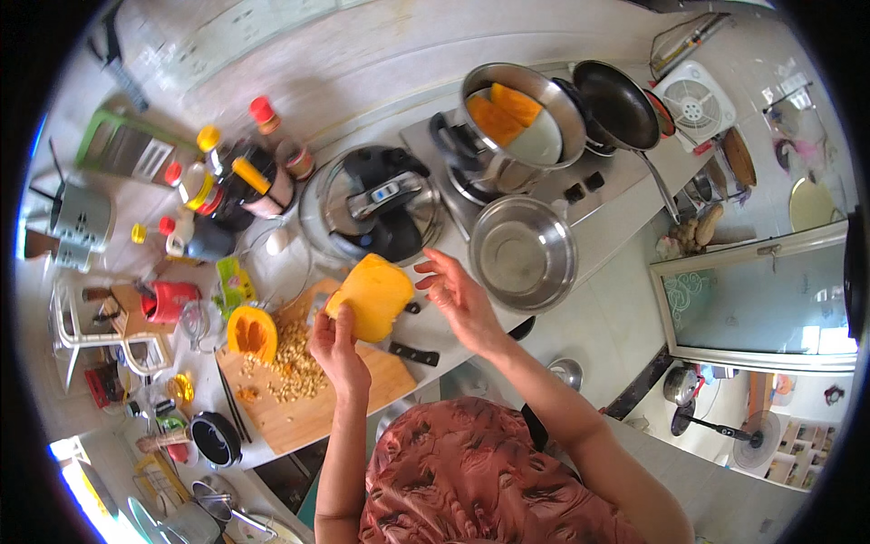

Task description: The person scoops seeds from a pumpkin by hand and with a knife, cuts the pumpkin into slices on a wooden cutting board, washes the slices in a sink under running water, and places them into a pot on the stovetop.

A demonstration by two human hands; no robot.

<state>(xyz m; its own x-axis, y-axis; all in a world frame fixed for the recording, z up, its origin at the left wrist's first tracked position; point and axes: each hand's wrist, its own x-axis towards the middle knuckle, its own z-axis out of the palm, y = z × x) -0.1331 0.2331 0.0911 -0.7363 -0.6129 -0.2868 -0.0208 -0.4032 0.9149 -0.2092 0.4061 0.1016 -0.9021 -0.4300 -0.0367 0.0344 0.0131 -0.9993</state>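
Observation:
My left hand (341, 357) grips a thick yellow piece of pumpkin (375, 299), its thumb lying on the near face. To the right of it, my right hand (465, 309) is raised with the fingers apart and nothing in them. Below the left hand lies a wooden cutting board (380, 381) strewn with pumpkin seeds (299, 360). A hollowed pumpkin portion (252, 334) stands at the board's left part. One black knife handle (413, 353) shows past the board's right edge. Two orange pumpkin pieces (494, 121) sit inside the steel pot (571, 102) on the stove.
An empty steel basin (523, 253) stands near the counter's front edge. Behind my hands lies a pressure cooker lid (384, 200). A frying pan (615, 105) has its handle (658, 183) jutting forward. Several sauce bottles (262, 173) and a pair of chopsticks (233, 404) are leftward.

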